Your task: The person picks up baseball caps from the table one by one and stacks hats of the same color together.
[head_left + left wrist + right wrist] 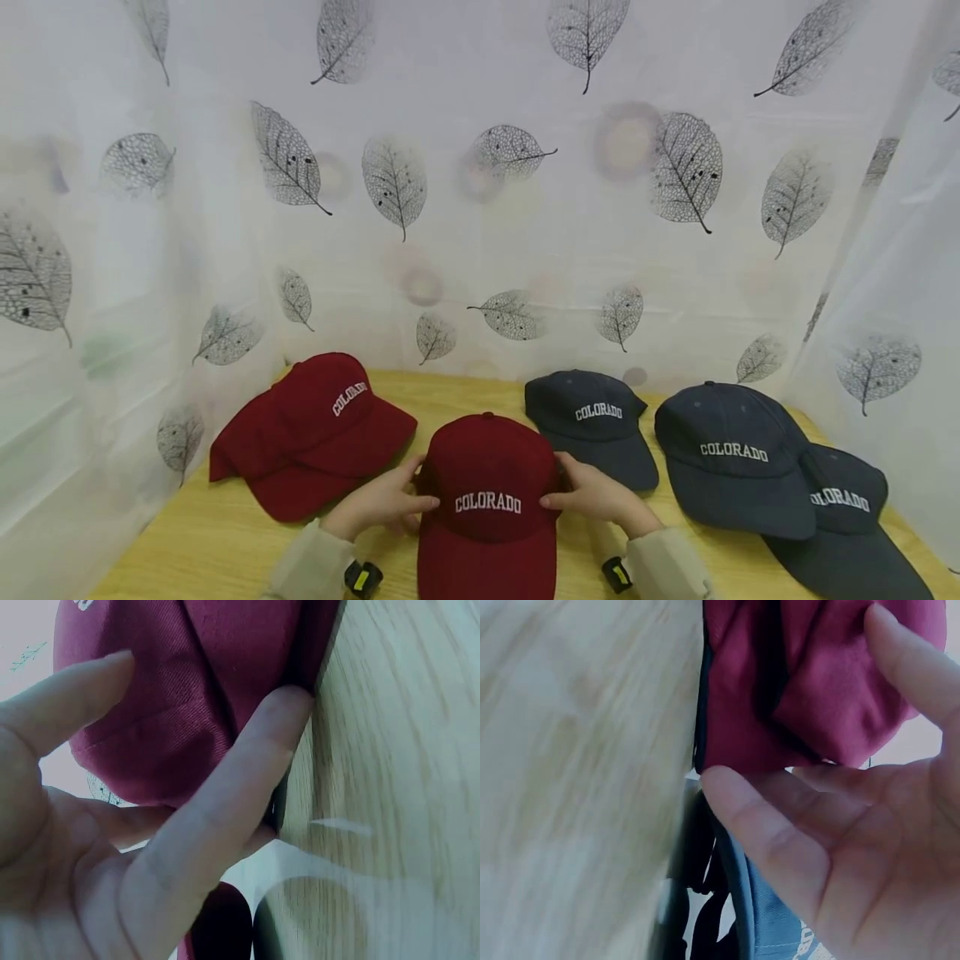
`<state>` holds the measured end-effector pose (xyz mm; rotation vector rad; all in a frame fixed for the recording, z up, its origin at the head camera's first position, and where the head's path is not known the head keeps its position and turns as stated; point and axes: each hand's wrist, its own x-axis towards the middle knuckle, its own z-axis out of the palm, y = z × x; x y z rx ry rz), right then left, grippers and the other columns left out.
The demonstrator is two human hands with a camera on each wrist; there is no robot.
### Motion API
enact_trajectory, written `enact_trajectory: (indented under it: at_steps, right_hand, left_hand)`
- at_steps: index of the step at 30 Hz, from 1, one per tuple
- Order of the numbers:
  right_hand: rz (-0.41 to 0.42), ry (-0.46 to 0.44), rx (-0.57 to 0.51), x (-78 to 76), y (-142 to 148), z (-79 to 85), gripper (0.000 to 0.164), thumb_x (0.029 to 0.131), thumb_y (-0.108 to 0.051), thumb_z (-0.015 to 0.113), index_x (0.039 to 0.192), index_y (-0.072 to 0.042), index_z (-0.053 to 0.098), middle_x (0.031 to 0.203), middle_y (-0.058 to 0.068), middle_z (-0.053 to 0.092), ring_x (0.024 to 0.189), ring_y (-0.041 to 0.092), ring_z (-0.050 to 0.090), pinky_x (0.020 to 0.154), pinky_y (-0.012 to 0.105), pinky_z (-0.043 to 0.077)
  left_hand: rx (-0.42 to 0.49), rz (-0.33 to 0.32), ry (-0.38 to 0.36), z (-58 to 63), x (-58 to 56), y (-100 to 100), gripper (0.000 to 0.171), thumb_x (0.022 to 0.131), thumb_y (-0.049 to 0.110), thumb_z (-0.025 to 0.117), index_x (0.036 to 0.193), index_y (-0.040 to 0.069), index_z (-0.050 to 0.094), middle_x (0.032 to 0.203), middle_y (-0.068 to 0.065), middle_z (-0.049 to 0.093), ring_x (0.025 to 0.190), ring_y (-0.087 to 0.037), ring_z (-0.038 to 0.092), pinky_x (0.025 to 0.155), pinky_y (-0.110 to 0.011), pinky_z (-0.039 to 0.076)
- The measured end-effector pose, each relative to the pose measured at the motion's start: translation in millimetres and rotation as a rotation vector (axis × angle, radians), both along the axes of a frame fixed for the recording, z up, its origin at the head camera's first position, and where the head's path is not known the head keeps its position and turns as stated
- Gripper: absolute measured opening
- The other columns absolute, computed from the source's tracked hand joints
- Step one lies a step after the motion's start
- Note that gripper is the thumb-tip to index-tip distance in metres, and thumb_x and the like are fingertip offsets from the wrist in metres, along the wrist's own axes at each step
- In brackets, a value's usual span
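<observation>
A red baseball cap (487,475) with white COLORADO lettering sits at the front middle of the table, its brim toward me. My left hand (386,500) holds the cap's left side, thumb at the front of the crown and fingers along the side. On the opposite side my right hand (600,496) holds it in the same way. The left wrist view shows the left hand (142,847) with a fingertip low by the cap's edge at the tabletop. In the right wrist view the right hand (855,832) has its thumb against the folded red cloth.
More red cloth caps (315,433), seemingly overlapping, lie at the left. On the right are a dark navy cap (585,417) at the back, another navy cap (727,458) and one partly under it (847,517). A leaf-print curtain (450,275) surrounds the wooden table (180,550).
</observation>
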<state>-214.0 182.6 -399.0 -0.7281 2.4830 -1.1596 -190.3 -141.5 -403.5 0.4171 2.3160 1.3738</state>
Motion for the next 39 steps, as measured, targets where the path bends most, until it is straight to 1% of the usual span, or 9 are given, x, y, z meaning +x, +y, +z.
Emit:
enact_trajectory:
  at_steps: [3,6,8,10,13,16,20,25,39]
  right_hand:
    - [-0.032,0.05,0.039,2.3,-3,-3.4,0.071,0.081,-0.031,0.064,0.129,0.01,0.032,0.117,0.019,0.052,0.106,0.033,0.05,0.085,0.045,0.041]
    - [-0.076,0.093,0.073,6.2,-6,-7.3,0.062,0.082,-0.031,0.063,0.121,0.01,0.04,0.102,0.015,0.057,0.091,0.027,0.055,0.075,0.04,0.044]
    - [-0.122,0.124,0.107,11.7,-8,-7.8,0.049,0.082,-0.032,0.063,0.108,0.007,0.046,0.085,0.008,0.056,0.074,0.021,0.053,0.063,0.034,0.043]
    - [-0.15,0.132,0.131,17.4,-9,-7.3,0.038,0.083,-0.033,0.061,0.093,0.001,0.046,0.073,0.003,0.05,0.062,0.017,0.046,0.054,0.031,0.039]
    - [-0.114,0.099,0.161,25.4,-7,-5.1,0.031,0.085,-0.034,0.058,0.083,-0.006,0.045,0.066,0.0,0.045,0.055,0.014,0.04,0.049,0.028,0.034]
    - [-0.021,0.036,0.135,27.7,-4,-5.2,0.028,0.087,-0.032,0.056,0.086,-0.005,0.05,0.07,0.0,0.051,0.058,0.013,0.045,0.052,0.029,0.038]
    - [0.047,-0.033,0.06,27.1,-6,-4.1,0.037,0.087,-0.029,0.055,0.102,0.005,0.05,0.076,0.002,0.058,0.063,0.014,0.054,0.057,0.029,0.043]
    - [0.058,-0.068,0.051,26.8,-10,-2.2,0.06,0.084,-0.025,0.061,0.119,0.017,0.038,0.079,0.004,0.06,0.068,0.015,0.056,0.061,0.03,0.045]
    - [0.053,0.043,0.113,23.3,-19,-2.7,0.044,0.083,-0.025,0.062,0.105,0.011,0.05,0.068,-0.001,0.055,0.056,0.01,0.05,0.051,0.027,0.041]
  left_hand:
    - [-0.002,0.019,0.012,-2.8,0.7,0,0.081,0.085,0.027,0.061,0.138,-0.009,0.012,0.118,-0.032,0.046,0.067,-0.026,0.061,0.054,-0.038,0.048]
    - [0.002,0.041,0.024,-6.5,1.0,0,0.079,0.085,0.027,0.06,0.137,-0.011,0.014,0.112,-0.029,0.05,0.066,-0.026,0.061,0.054,-0.038,0.048]
    - [0.014,0.054,0.03,-8.5,0.4,-1,0.076,0.085,0.027,0.06,0.134,-0.013,0.017,0.112,-0.031,0.051,0.069,-0.027,0.062,0.057,-0.039,0.049]
    - [0.006,0.062,0.045,-9.1,0.4,-1,0.065,0.086,0.028,0.059,0.128,-0.013,0.029,0.105,-0.027,0.055,0.069,-0.026,0.062,0.057,-0.038,0.049]
    - [-0.048,0.041,0.099,-8.5,1.3,-2,0.041,0.087,0.029,0.057,0.099,-0.01,0.051,0.085,-0.018,0.061,0.062,-0.022,0.06,0.054,-0.034,0.048]
    - [-0.085,0.009,0.131,-6.8,3.7,-3,0.032,0.087,0.03,0.056,0.082,-0.001,0.056,0.07,-0.006,0.059,0.057,-0.018,0.057,0.051,-0.032,0.046]
    - [-0.059,0.01,0.098,-4.6,4.1,-2,0.034,0.085,0.03,0.058,0.094,-0.003,0.056,0.076,-0.005,0.059,0.063,-0.02,0.058,0.052,-0.034,0.047]
    - [-0.041,0.036,0.075,-3.5,4.1,-1,0.039,0.084,0.024,0.06,0.104,-0.008,0.051,0.082,-0.008,0.058,0.066,-0.021,0.059,0.052,-0.035,0.048]
    - [-0.074,0.022,0.179,-5.4,1.4,0,0.047,0.075,0.014,0.068,0.109,-0.013,0.048,0.084,-0.011,0.056,0.066,-0.02,0.055,0.049,-0.032,0.047]
